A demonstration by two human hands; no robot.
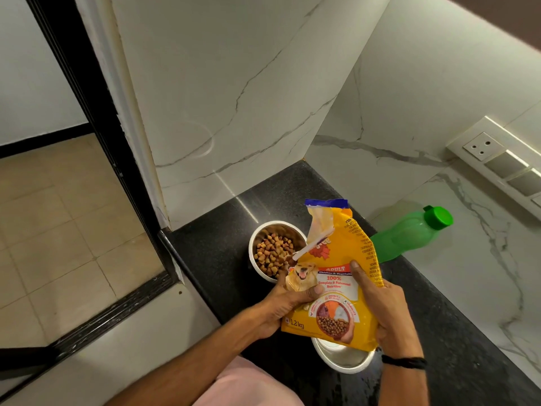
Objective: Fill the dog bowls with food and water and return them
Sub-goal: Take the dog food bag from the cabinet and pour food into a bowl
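Observation:
A steel dog bowl holding brown kibble stands on the black counter. I hold a yellow dog food bag upright above the counter, its torn top open beside the filled bowl. My left hand grips the bag's lower left side. My right hand grips its right side, thumb on the front. A second steel bowl sits nearer me, partly hidden under the bag; its contents are hard to tell. A green water bottle with its cap on stands behind the bag.
Marble walls close the counter at the back and right. A switch and socket panel is on the right wall. The counter's edge drops at the left to a tiled floor past a black door frame.

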